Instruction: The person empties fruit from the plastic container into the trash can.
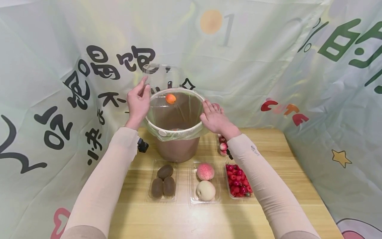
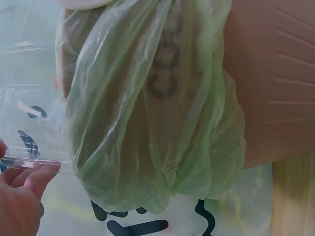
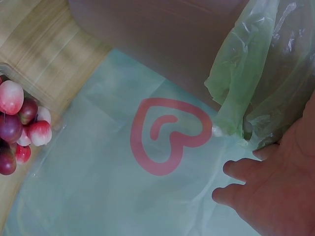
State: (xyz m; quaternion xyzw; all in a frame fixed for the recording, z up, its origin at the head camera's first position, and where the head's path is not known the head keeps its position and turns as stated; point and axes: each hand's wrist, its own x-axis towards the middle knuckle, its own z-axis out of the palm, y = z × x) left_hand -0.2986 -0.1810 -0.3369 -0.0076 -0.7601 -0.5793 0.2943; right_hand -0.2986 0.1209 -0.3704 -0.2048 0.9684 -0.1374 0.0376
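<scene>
Clear container (image 1: 161, 76) held over a lined bin (image 1: 177, 149).
Nearest, kiwis (image 1: 169, 186), peaches (image 1: 206, 190) and red berries (image 1: 235, 177) are set on the worktop (image 1: 167, 215); behind them the bin is placed. Its rim is touched by the right hand (image 1: 216, 118), fingers extended; the container is pinched by the left hand (image 1: 138, 101), and an orange fruit (image 1: 170, 98) is seen at the bin's opening.

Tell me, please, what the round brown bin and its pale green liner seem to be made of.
Round brown bin: probably hard plastic, matte, judging by its stiff, ridged wall. Pale green liner: likely thin plastic film, faintly glossy, being wrinkled and see-through.
</scene>
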